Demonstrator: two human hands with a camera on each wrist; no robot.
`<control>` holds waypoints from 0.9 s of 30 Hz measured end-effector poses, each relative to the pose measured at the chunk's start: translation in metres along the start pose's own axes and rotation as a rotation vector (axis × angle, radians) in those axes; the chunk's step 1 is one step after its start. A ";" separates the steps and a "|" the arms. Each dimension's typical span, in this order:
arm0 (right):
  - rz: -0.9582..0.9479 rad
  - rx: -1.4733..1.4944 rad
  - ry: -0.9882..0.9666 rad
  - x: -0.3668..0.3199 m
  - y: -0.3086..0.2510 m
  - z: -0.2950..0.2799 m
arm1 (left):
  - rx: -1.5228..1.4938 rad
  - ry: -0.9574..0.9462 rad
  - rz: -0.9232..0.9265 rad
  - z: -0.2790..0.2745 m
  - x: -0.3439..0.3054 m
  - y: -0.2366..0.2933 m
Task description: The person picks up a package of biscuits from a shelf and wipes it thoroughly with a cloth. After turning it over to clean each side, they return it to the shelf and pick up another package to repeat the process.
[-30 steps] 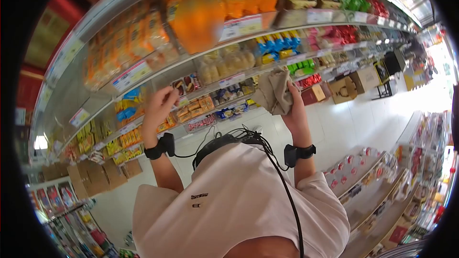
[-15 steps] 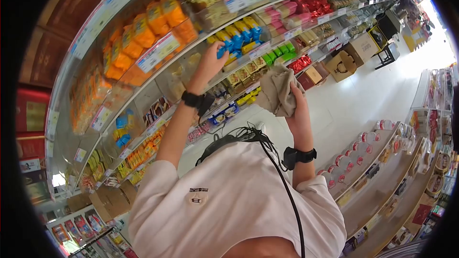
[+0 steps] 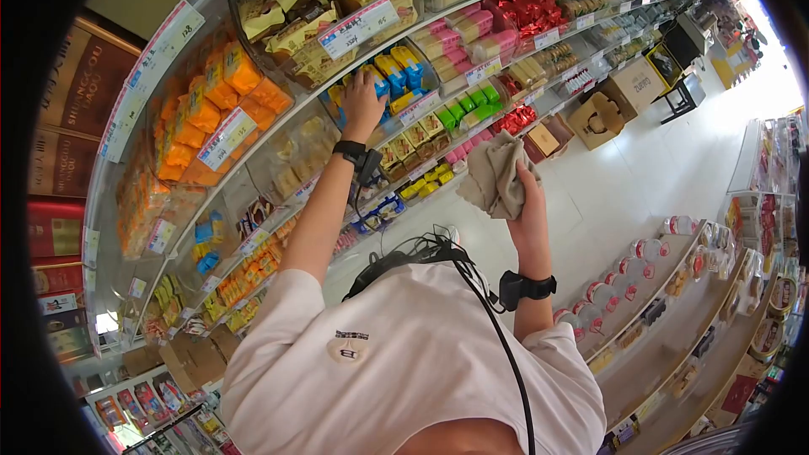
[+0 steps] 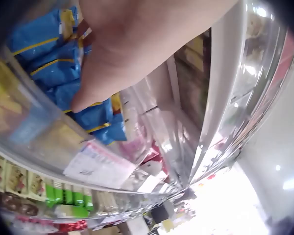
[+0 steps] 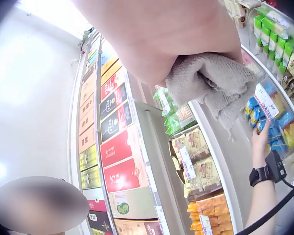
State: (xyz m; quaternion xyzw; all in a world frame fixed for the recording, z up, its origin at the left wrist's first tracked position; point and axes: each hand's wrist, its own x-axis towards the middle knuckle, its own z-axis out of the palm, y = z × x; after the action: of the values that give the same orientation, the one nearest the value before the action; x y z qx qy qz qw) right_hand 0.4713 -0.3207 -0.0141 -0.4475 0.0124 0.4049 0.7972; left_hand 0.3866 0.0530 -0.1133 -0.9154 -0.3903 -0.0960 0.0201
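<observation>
Head camera: sits above me, wide-angled, facing forward and down past my shirt (image 3: 404, 345) onto the shelves (image 3: 291, 139) and the aisle floor (image 3: 640, 177). Both arms show at middle range.

Left wrist camera: sits under my left hand (image 4: 137, 44), very near, facing along the shelf edge at the blue packets (image 4: 95, 120) and a price label (image 4: 100, 166).

Right wrist camera: sits below my right hand (image 5: 176, 34) and the cloth (image 5: 210, 83), facing up and across the shelves.

Shared: all three views take in the blue packets. The head and right wrist views both show my left hand there.
</observation>
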 end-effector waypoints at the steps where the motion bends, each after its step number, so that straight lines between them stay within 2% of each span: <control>1: 0.009 0.000 -0.003 0.001 0.001 0.000 | -0.027 0.011 0.013 -0.001 -0.001 -0.002; 4: 0.033 -0.008 -0.026 0.006 0.006 0.000 | -0.123 0.044 0.029 -0.007 -0.003 -0.009; 7: 0.053 -0.014 -0.047 0.009 0.010 0.004 | -0.466 0.018 -0.025 -0.021 -0.008 -0.010; 8: 0.062 -0.017 -0.044 0.009 0.011 0.005 | -0.578 -0.079 -0.089 -0.026 -0.011 -0.010; 11: 0.079 -0.032 -0.044 0.011 0.017 0.009 | -0.897 -0.090 -0.044 -0.052 -0.038 -0.008; 14: 0.036 -0.059 -0.041 0.013 0.026 0.019 | -1.011 -0.079 -0.008 -0.093 -0.075 0.002; 17: -0.050 -0.158 -0.090 0.018 0.044 0.032 | -0.929 -0.175 0.109 -0.150 -0.110 0.010; 21: -0.129 -0.256 -0.239 0.011 0.063 0.070 | -0.940 -0.179 0.354 -0.192 -0.151 0.009; 26: 0.142 0.050 -0.459 -0.011 0.078 0.123 | -0.944 -0.021 0.307 -0.212 -0.188 0.005; 27: 0.138 -0.003 -0.491 -0.016 0.079 0.133 | -0.957 -0.047 0.313 -0.216 -0.192 -0.003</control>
State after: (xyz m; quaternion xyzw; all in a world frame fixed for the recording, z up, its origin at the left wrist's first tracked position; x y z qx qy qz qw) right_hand 0.3626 -0.2135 0.0161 -0.3350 -0.1515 0.5549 0.7463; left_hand 0.2194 -0.1058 0.0617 -0.8714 -0.1611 -0.2395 -0.3967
